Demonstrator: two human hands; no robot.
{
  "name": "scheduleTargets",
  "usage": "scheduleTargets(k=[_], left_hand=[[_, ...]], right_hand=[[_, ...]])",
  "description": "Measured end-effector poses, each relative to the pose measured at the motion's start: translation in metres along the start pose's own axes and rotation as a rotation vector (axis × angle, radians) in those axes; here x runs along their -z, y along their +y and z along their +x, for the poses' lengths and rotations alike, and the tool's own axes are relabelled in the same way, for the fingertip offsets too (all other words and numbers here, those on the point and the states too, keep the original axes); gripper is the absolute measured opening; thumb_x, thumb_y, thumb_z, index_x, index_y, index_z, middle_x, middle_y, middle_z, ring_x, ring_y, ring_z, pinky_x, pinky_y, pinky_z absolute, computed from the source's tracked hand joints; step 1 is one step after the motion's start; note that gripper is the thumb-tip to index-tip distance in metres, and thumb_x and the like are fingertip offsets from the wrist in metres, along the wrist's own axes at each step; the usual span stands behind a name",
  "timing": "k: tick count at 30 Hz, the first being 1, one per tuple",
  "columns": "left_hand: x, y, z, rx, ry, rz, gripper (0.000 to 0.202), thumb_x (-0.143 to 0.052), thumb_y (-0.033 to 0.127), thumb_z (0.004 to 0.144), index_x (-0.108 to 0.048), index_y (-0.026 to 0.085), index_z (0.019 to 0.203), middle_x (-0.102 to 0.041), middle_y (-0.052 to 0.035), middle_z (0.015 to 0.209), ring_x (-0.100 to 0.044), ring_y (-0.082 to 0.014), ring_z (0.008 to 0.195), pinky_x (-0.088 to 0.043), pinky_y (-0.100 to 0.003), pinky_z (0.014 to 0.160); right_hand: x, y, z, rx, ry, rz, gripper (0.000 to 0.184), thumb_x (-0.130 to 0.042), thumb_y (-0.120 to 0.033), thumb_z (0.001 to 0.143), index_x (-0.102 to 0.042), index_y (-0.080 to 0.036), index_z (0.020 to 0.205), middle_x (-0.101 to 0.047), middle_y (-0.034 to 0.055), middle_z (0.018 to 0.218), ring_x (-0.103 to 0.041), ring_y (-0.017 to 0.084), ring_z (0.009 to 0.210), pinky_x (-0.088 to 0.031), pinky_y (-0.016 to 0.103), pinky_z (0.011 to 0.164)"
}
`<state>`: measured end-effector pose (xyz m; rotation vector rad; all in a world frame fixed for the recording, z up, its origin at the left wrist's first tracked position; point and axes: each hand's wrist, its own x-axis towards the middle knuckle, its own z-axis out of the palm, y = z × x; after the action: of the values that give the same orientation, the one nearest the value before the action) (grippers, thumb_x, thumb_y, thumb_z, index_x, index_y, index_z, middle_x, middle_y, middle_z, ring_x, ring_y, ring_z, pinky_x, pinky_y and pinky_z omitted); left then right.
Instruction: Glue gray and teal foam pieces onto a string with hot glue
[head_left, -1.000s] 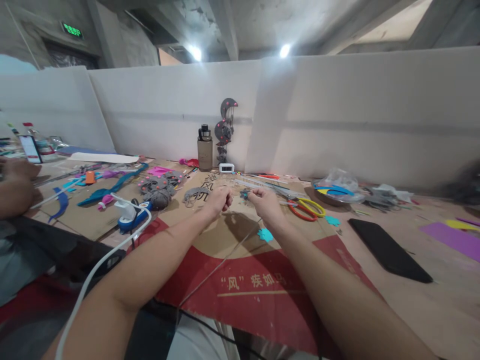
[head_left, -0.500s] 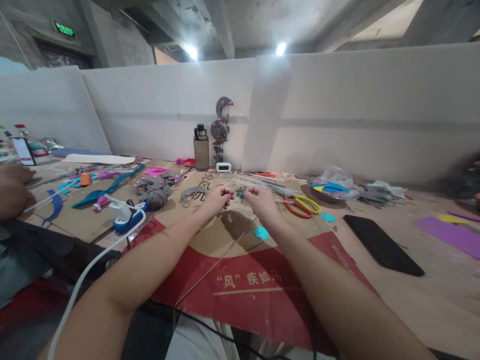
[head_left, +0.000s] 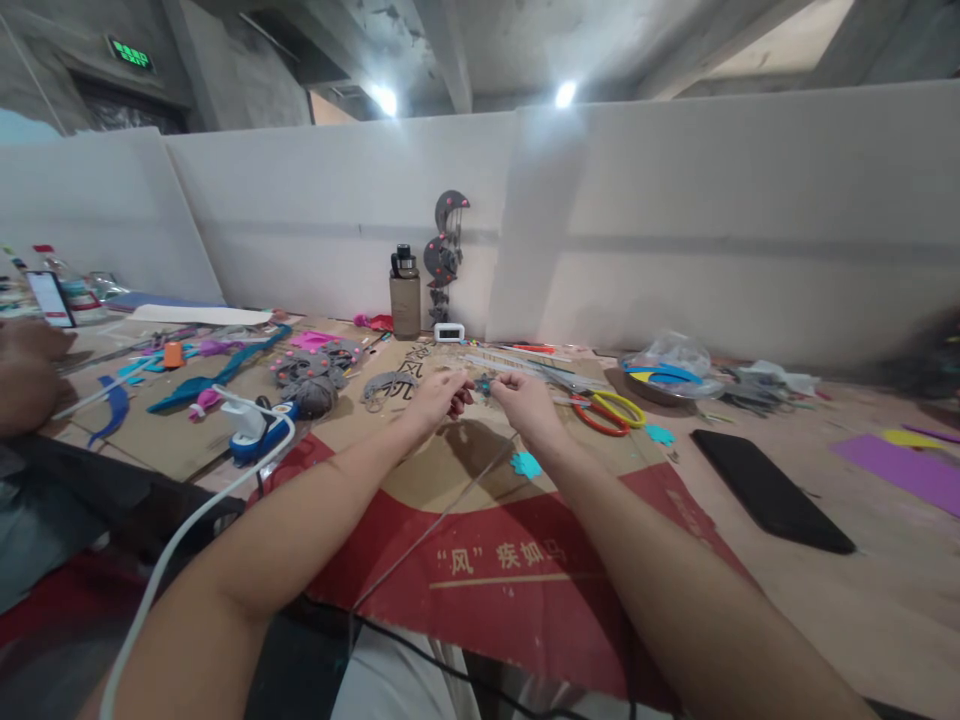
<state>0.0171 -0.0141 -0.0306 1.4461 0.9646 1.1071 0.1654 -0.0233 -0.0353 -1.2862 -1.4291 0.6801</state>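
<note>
Hands close together at mid-frame, above a tan-and-red printed cardboard sheet [head_left: 367,560]. Right hand [head_left: 521,398]: thumb and index finger pinched on the edge of a small dark blue-grey piece [head_left: 484,384], which sits in the gap between the two hands; its exact form is too small to make out. Left hand [head_left: 444,397]: fingers curled inward, tips near the same piece; cannot tell whether anything is gripped. Thin grey cord [head_left: 431,531] runs from beneath the right hand down to the cardboard's front edge, lower left of centre; its upper end is hidden.

Just below the right hand, on the cardboard: bright turquoise flower-shaped cutout [head_left: 526,466]. Right of the hand: scissors with red and yellow loop handles [head_left: 628,420], second turquoise cutout [head_left: 661,435] near them. Left of the left hand: flat grey crescent-shaped piece [head_left: 386,385], then, further left, a ball of grey yarn [head_left: 318,397].

Mid-right of frame: black rectangular slab [head_left: 771,490] lying flat. Upper centre: brownish translucent bottle with black cap [head_left: 406,306], upright beside a small white digital clock [head_left: 449,333]. Left edge: another person's forearm [head_left: 24,400] on the table.
</note>
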Motion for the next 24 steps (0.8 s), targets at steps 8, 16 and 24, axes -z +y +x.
scheduleTargets(k=[8, 16, 24], left_hand=[[0.0, 0.005, 0.0, -0.003, -0.019, -0.055, 0.032, -0.052, 0.044, 0.079, -0.059, 0.013, 0.08, -0.059, -0.0028, 0.069, -0.05, -0.0065, 0.05, -0.036, -0.018, 0.045], [0.001, 0.009, 0.0, -0.025, -0.017, 0.027, 0.024, -0.062, 0.031, 0.07, -0.064, 0.012, 0.085, -0.062, -0.0025, 0.069, -0.051, -0.0068, 0.05, -0.038, -0.019, 0.046], [-0.001, 0.009, -0.003, -0.099, -0.006, 0.083, 0.017, -0.064, 0.027, 0.068, -0.061, 0.014, 0.079, -0.056, 0.0017, 0.058, -0.05, -0.0068, 0.048, -0.037, -0.019, 0.046]], right_hand=[[0.002, 0.001, 0.001, 0.025, -0.017, -0.01, 0.018, -0.051, -0.035, 0.064, -0.054, -0.018, 0.061, -0.044, -0.005, 0.048, -0.033, 0.008, 0.046, -0.026, 0.022, 0.048], [0.004, -0.005, -0.002, 0.052, -0.036, 0.021, 0.019, -0.052, -0.036, 0.066, -0.054, -0.017, 0.066, -0.047, -0.0034, 0.054, -0.035, 0.008, 0.048, -0.024, 0.022, 0.047], [0.004, -0.009, -0.004, 0.125, -0.057, -0.112, 0.017, -0.05, -0.032, 0.068, -0.056, -0.017, 0.065, -0.047, -0.0036, 0.052, -0.036, 0.008, 0.049, -0.026, 0.022, 0.049]])
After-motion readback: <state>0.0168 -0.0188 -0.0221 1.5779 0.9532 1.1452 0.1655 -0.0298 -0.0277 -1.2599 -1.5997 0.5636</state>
